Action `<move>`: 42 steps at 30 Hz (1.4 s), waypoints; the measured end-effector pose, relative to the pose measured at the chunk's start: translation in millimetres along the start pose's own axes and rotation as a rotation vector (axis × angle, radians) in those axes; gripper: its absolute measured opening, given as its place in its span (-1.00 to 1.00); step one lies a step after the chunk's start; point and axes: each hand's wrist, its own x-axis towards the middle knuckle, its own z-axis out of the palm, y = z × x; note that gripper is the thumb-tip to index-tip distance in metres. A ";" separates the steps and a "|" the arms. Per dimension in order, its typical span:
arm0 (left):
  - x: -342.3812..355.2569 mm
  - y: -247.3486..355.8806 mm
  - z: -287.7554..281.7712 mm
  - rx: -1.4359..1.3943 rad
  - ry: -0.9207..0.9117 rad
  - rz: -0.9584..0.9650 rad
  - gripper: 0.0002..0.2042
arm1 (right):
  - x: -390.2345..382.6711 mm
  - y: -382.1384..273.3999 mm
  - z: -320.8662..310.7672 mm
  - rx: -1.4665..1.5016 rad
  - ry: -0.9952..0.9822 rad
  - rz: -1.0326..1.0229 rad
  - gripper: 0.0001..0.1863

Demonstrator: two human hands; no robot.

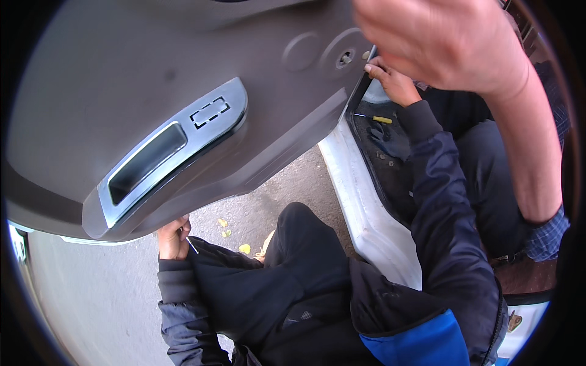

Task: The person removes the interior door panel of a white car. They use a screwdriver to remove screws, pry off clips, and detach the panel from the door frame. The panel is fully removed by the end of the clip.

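Observation:
A large brown-grey car door panel (201, 55) fills the upper left, with a silver-trimmed pull handle (210, 116) on it. Under its lower edge, my left hand (174, 238) is closed around a tool with a thin metal shaft (193, 246); the rest of that tool is hidden in the fingers. At the panel's right edge, my right hand (397, 84) pinches the rim beside the door frame, thumb toward me. Another person's hand (436, 43), slightly blurred, reaches in above my right hand, its fingers partly out of view.
A screwdriver with a yellow handle (381, 119) lies on the dark car floor (390, 177), close to a dark glove (390, 143) and several small round pieces. The white door sill (372, 235) runs beside my knee. The other person sits inside the car at right. Yellow leaves (245, 249) dot the pavement.

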 end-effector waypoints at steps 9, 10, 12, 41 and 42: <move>-3.7 7.7 2.9 0.008 -0.006 -0.038 -0.91 | 1.8 -12.9 -31.0 -0.371 -0.138 0.067 -0.70; -3.8 8.2 3.4 0.004 0.010 -0.048 -0.91 | 0.8 -12.8 -32.9 -0.428 -0.132 0.095 -0.69; -3.9 8.3 4.3 -0.004 0.017 -0.053 -0.91 | -0.6 -9.9 -35.8 -0.362 -0.119 0.077 -0.60; 0.9 4.0 6.3 -0.025 -0.020 0.007 -0.91 | -51.5 -35.9 -20.4 -0.665 0.065 0.182 -0.49; 1.5 4.3 5.7 -0.020 -0.024 0.005 -0.91 | -52.5 -37.3 -21.1 -0.660 0.070 0.179 -0.49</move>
